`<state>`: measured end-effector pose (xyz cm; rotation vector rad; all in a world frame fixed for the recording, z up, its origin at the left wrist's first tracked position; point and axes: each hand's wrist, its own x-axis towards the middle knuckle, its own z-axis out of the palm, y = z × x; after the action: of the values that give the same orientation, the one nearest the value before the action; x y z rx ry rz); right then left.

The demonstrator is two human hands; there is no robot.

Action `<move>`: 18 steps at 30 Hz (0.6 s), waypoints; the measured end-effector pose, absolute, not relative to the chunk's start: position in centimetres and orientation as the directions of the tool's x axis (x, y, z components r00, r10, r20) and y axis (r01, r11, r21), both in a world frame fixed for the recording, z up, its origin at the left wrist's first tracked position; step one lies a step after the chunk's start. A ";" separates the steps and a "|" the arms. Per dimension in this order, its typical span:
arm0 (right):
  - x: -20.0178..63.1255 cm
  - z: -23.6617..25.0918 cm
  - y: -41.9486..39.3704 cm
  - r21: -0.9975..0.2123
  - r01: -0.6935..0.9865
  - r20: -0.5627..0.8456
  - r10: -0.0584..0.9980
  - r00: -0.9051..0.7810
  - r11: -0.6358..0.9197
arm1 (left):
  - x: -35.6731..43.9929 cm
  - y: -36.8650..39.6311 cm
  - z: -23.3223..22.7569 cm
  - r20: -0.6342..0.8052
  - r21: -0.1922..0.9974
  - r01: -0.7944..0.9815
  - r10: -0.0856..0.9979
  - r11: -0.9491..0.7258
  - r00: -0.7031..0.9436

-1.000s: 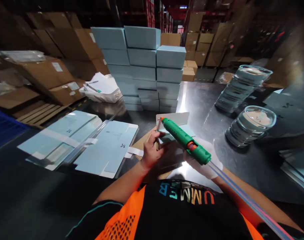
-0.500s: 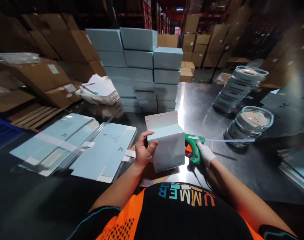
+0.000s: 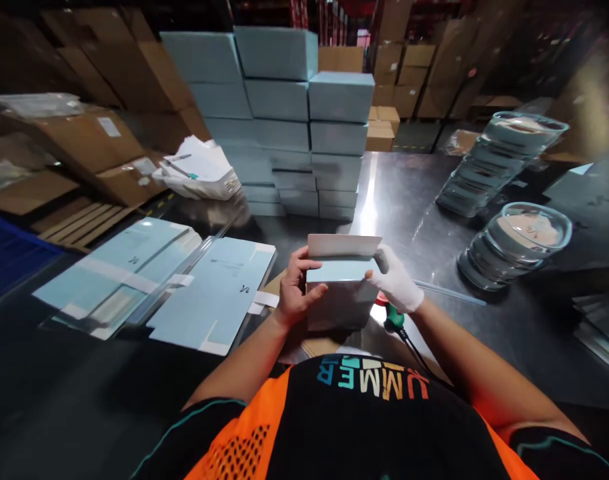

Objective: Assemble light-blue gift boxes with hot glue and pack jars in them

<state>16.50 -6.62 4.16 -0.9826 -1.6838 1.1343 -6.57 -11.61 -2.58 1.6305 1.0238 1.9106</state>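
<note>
Your left hand [image 3: 295, 287] curls around the box's left side, thumb on the near face and fingers by the top edge, pinching it. Your gloved right hand [image 3: 398, 283] clasps the opposite side, thumb tip on the near top edge; its other fingers are partly hidden. The box [image 3: 339, 303] sits between both palms, right in front of your chest.

Its near wall and top look formed, but the flap [image 3: 344, 245] stands up along the far side, so by my judgement this one is part-made, with that flap left to settle. Whether there is glue on it, I can't tell.

Just under your right wrist lies the glue gun [image 3: 395, 319], out of your grasp, its clear stick [image 3: 454, 293] poking out to the right across the table [image 3: 409, 193].

Beyond the box rises a stack [image 3: 279, 100] of what look like finished boxes. To your left, flat blanks [image 3: 214, 287] lie unfolded, so more remains. Glass jars [image 3: 514, 247] stand to your right.
</note>
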 end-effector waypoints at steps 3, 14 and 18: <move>17.9 2.9 -6.8 -0.922 0.103 0.307 0.868 -0.390 0.372 | -7.0 -11.1 -2.6 0.712 0.690 0.102 0.648 -0.716 -0.269; 18.6 1.1 -9.1 -0.861 0.125 0.380 0.787 -0.486 0.493 | -10.1 -11.5 0.3 0.779 0.544 0.187 0.576 -0.818 0.247; 17.9 -0.6 -10.2 -0.915 0.267 0.167 0.886 -0.433 0.303 | -10.3 -11.9 -0.4 0.733 0.614 0.234 0.654 -0.754 0.186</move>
<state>17.90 -10.20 -0.57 -1.0272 -1.8752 1.1283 -10.33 -11.88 -0.37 2.1049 0.8372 1.5892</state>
